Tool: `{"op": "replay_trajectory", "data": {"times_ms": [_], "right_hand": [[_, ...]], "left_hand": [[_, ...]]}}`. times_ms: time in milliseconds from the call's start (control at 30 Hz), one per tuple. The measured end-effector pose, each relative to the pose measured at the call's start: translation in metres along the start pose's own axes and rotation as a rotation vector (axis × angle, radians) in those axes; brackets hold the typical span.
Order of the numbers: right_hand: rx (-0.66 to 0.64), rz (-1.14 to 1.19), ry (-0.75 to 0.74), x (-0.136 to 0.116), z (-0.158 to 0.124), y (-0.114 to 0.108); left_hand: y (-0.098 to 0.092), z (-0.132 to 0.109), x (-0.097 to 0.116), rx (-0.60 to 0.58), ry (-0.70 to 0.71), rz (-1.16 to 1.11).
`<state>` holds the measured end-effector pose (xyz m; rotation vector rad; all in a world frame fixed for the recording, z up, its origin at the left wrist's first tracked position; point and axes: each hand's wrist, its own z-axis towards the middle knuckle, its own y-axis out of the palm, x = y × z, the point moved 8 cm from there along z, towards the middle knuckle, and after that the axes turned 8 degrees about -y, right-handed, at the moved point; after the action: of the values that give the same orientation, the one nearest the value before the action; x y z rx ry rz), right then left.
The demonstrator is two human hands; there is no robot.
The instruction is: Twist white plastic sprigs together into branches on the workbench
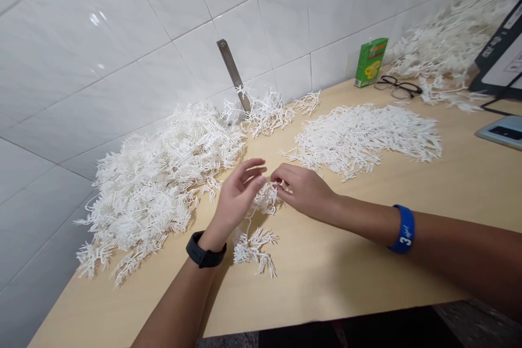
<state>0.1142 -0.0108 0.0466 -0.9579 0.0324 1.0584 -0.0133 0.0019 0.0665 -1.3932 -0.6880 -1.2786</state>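
My left hand (237, 193), with a black band on the wrist, is raised over the table, thumb and fingers apart and nothing seen between them. Facing it, my right hand (305, 191) has its thumb and fingertips closed on the edge of a small white branched plastic piece (267, 199). That piece is partly hidden behind my left thumb. Just below, near my left wrist, a loose white branched cluster (253, 247) lies on the table. A large heap of tangled white branched pieces (163, 168) rises left of my left hand. Beyond my right hand spreads a flatter pile of short white pieces (367, 136).
A flat metal blade (234, 72) leans on the tiled wall, its lower end among white strands (267, 114). Along the back right are a green box (371, 62), glasses (397, 87), another white heap (452, 27), a phone (503, 131) and a dark-edged panel (501, 57).
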Motion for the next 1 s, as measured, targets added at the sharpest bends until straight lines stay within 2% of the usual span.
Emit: {"op": "replay_trajectory", "data": {"times_ms": [100,167,300,500,733,1000], "right_hand": [[0.008,-0.01,0.006,0.001,-0.001,-0.001],[0.011,0.007,0.04,0.006,-0.002,-0.001],[0.012,0.027,0.095,0.01,-0.003,0.0],[0.033,0.019,0.095,0.008,-0.002,-0.004],[0.023,0.031,0.091,0.008,-0.003,-0.003],[0.017,0.029,0.083,0.006,-0.002,-0.001]], "left_hand": [[0.021,-0.002,-0.01,-0.068,-0.069,0.133],[0.025,-0.002,-0.015,-0.065,-0.085,0.215],[0.019,0.001,-0.018,-0.01,-0.071,0.289],[0.014,-0.001,-0.018,0.022,-0.078,0.227],[0.018,-0.001,-0.01,0.026,-0.022,0.423],[0.015,0.0,-0.012,0.076,-0.019,0.509]]}}
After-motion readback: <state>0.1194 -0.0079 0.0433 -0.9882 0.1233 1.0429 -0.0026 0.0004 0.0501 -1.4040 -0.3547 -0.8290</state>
